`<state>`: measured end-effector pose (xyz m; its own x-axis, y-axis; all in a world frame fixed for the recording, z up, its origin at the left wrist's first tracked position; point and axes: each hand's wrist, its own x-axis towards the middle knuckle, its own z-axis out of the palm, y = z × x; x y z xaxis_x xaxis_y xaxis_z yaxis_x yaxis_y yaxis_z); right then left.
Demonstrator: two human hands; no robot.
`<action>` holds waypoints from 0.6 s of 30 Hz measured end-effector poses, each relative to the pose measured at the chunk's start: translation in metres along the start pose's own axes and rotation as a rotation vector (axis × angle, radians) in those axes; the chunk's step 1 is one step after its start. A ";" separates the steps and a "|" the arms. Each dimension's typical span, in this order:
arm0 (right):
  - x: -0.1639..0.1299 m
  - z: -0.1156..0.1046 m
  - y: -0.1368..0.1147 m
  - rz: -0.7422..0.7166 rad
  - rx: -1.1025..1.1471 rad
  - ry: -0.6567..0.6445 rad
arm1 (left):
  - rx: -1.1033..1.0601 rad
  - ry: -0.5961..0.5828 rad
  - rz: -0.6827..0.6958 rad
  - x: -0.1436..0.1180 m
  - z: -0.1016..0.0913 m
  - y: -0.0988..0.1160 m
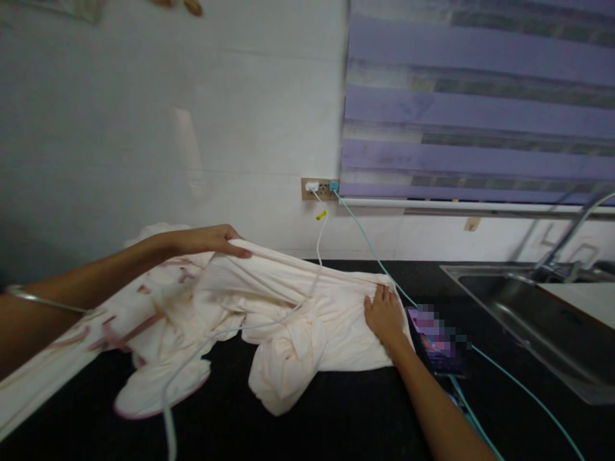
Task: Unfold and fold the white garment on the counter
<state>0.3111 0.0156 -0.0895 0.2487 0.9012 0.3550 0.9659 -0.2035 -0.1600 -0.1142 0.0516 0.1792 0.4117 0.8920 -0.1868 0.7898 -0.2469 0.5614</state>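
A cream-white garment (353, 326) lies spread and bunched over the black countertop (221, 416). My left hand (211, 242) pinches its upper edge and holds that part raised, so the cloth stretches in folds toward the right. On the garment's right end my right hand (385, 314) lies flat with its fingers spread, pressing the cloth down. More pale cloth with pinkish-brown marks (144, 301) is under and behind my left forearm; whether it is the same piece I cannot tell. A white cable (269, 324) runs across the garment.
A phone (437, 339) lies just right of my right hand, with teal cables (519, 381) around it. A wall socket (323, 189) holds two plugs. At the right are a steel sink (504, 301) and faucet (562, 246). A purple striped blind (480, 109) hangs above.
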 end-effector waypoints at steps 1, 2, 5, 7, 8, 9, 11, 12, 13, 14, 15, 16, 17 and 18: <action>0.000 0.001 0.000 -0.004 0.000 0.006 | -0.093 -0.026 0.045 -0.004 -0.001 0.002; 0.000 0.001 0.000 -0.008 0.000 0.011 | -0.176 -0.027 0.090 -0.007 0.000 0.005; 0.000 0.002 0.000 -0.002 -0.009 0.008 | -0.207 0.089 0.166 -0.010 -0.001 0.013; -0.001 0.001 0.000 0.008 -0.011 -0.005 | -0.018 0.156 0.160 -0.006 -0.006 0.013; -0.001 0.001 0.000 0.011 -0.010 -0.012 | 0.110 0.183 0.148 -0.004 -0.010 0.011; -0.001 0.000 0.000 0.011 -0.007 -0.019 | 0.237 0.204 0.130 -0.003 -0.015 0.008; -0.002 -0.001 0.001 0.002 -0.002 -0.027 | 0.447 0.225 0.055 -0.002 -0.025 -0.002; -0.002 -0.001 0.001 -0.004 -0.002 -0.027 | 0.506 0.237 0.009 -0.003 -0.030 -0.008; -0.002 -0.002 0.001 -0.009 -0.003 -0.026 | 0.518 0.236 -0.025 -0.006 -0.035 -0.013; -0.002 -0.002 0.001 -0.014 -0.005 -0.023 | 0.486 0.220 -0.040 -0.010 -0.038 -0.018; -0.002 -0.002 0.001 -0.018 -0.009 -0.020 | 0.420 0.193 -0.027 -0.015 -0.041 -0.022; -0.002 -0.002 0.001 -0.020 -0.013 -0.017 | 0.330 0.168 0.006 -0.020 -0.042 -0.024; -0.002 -0.002 0.001 -0.021 -0.016 -0.015 | 0.230 0.154 0.046 -0.025 -0.043 -0.026; -0.001 -0.002 0.001 -0.022 -0.018 -0.014 | 0.132 0.150 0.079 -0.030 -0.043 -0.026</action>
<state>0.3119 0.0135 -0.0886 0.2268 0.9107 0.3452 0.9722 -0.1906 -0.1360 -0.1672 0.0476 0.2050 0.4099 0.9119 -0.0193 0.8148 -0.3566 0.4571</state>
